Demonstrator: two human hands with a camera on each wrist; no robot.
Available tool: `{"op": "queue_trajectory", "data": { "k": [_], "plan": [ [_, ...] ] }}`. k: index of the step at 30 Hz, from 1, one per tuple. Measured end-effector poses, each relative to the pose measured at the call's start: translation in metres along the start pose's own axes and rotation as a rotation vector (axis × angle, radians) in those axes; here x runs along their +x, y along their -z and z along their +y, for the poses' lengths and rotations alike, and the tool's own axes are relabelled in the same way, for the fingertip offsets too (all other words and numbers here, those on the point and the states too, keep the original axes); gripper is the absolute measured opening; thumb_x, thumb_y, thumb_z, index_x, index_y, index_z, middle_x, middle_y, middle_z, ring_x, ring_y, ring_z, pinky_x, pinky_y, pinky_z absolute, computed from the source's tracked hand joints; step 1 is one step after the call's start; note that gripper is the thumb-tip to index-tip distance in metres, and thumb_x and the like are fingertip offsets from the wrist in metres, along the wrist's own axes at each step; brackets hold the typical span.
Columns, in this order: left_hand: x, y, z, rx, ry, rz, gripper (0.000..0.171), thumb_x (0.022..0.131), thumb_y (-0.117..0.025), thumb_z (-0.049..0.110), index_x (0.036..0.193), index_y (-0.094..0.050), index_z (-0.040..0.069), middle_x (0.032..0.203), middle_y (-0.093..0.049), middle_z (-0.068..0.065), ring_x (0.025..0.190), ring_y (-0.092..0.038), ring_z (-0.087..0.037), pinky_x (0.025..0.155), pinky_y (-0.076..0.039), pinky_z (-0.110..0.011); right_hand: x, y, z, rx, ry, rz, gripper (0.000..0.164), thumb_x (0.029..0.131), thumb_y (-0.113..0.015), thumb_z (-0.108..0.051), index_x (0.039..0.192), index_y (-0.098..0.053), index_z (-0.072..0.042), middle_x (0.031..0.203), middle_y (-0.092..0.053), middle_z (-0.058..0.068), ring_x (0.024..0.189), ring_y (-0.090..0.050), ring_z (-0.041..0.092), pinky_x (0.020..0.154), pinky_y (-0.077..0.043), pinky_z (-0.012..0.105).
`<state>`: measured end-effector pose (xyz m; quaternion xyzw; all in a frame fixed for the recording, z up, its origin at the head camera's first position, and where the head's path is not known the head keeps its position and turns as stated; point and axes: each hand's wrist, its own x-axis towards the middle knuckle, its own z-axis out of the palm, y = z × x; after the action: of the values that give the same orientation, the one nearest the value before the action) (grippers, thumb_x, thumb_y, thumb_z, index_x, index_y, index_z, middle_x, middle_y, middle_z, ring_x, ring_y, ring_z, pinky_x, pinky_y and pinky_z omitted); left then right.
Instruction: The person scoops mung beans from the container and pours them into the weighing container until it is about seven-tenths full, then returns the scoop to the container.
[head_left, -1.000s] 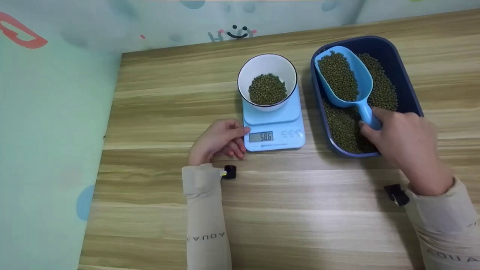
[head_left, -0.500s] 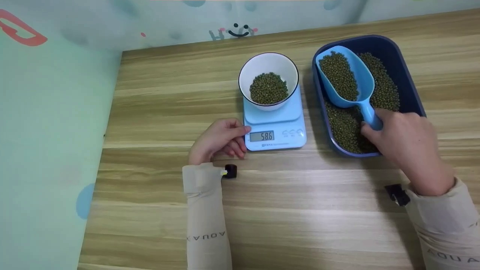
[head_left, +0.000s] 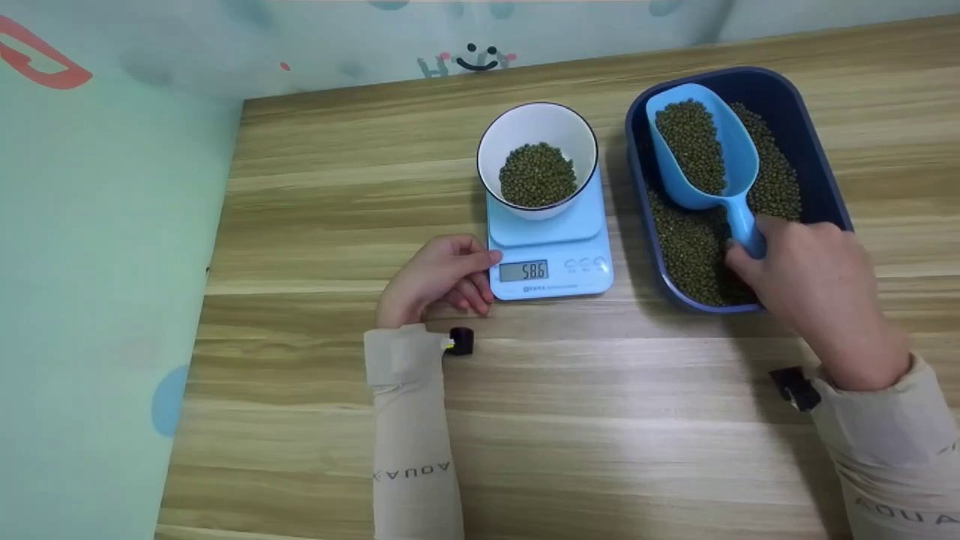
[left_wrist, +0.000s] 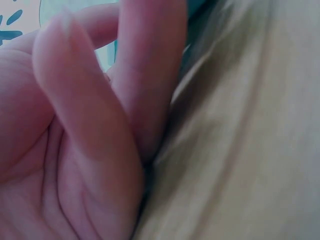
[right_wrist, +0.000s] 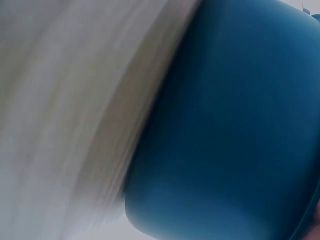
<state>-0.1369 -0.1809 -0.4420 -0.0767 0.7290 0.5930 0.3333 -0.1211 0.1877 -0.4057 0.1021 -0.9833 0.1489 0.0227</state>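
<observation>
My right hand (head_left: 817, 292) grips the handle of a light blue scoop (head_left: 742, 161), which is loaded with small green beans, likely mung beans (head_left: 690, 142). The scoop is inside a dark blue tub (head_left: 814, 180) that holds more of the beans. My left hand (head_left: 442, 274) holds the left edge of a light blue kitchen scale (head_left: 555, 259), thumb on the edge and fingers bent beside it. The display reads 58.6. On the scale stands a white bowl (head_left: 495, 142) with a dark rim and beans at its bottom. In the right wrist view the tub's wall (right_wrist: 225, 120) hides the scoop.
Everything stands on a wooden table (head_left: 337, 187). A pale printed cloth (head_left: 337, 45) hangs behind its far edge and along the left. Small black wrist cameras, one on the left sleeve (head_left: 460, 341) and one on the right (head_left: 796, 388), stick out over the tabletop.
The scoop has shifted slightly right and toward the far side within the tub, its bowl turning a little. The left hand and the scale reading are unchanged.
</observation>
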Motion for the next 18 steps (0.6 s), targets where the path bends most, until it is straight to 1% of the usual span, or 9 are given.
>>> {"op": "queue_trajectory", "data": {
  "k": [6, 11, 14, 18],
  "plan": [
    [0.0009, 0.0001, -0.0011, -0.005, 0.001, -0.005, 0.032, 0.084, -0.062, 0.034, 0.090, -0.054, 0.003, 0.071, -0.063, -0.019, 0.055, -0.063, -0.025, 0.042, -0.046, -0.025, 0.0005, -0.0004, -0.0002, -0.003, 0.010, 0.008, 0.029, 0.084, -0.055, -0.026, 0.063, -0.042, -0.010, 0.051, -0.038, 0.004, 0.043, -0.037, 0.024, 0.036, -0.022, 0.032],
    [0.0011, 0.0006, -0.0014, -0.002, -0.002, -0.010, 0.033, 0.084, -0.061, 0.035, 0.091, -0.053, 0.003, 0.071, -0.063, -0.019, 0.055, -0.063, -0.025, 0.042, -0.046, -0.025, 0.0010, -0.0008, -0.0011, -0.014, 0.022, 0.016, 0.027, 0.085, -0.057, -0.029, 0.071, -0.046, -0.009, 0.053, -0.040, 0.005, 0.044, -0.039, 0.024, 0.035, -0.023, 0.032],
    [0.0007, 0.0007, -0.0010, -0.003, 0.002, -0.012, 0.034, 0.084, -0.061, 0.035, 0.091, -0.053, 0.003, 0.072, -0.063, -0.019, 0.055, -0.063, -0.025, 0.042, -0.047, -0.025, 0.0007, -0.0009, -0.0017, -0.006, 0.017, 0.021, 0.029, 0.085, -0.058, -0.032, 0.075, -0.047, -0.008, 0.054, -0.041, 0.006, 0.044, -0.039, 0.025, 0.035, -0.023, 0.033],
    [0.0001, 0.0007, -0.0006, -0.010, 0.005, -0.015, 0.035, 0.084, -0.061, 0.035, 0.092, -0.053, 0.003, 0.072, -0.063, -0.019, 0.056, -0.063, -0.025, 0.042, -0.047, -0.025, -0.0006, -0.0020, -0.0024, -0.015, 0.016, 0.069, 0.038, 0.082, -0.062, -0.038, 0.065, -0.046, -0.008, 0.053, -0.040, 0.006, 0.046, -0.039, 0.026, 0.035, -0.023, 0.035]
  ]
}}
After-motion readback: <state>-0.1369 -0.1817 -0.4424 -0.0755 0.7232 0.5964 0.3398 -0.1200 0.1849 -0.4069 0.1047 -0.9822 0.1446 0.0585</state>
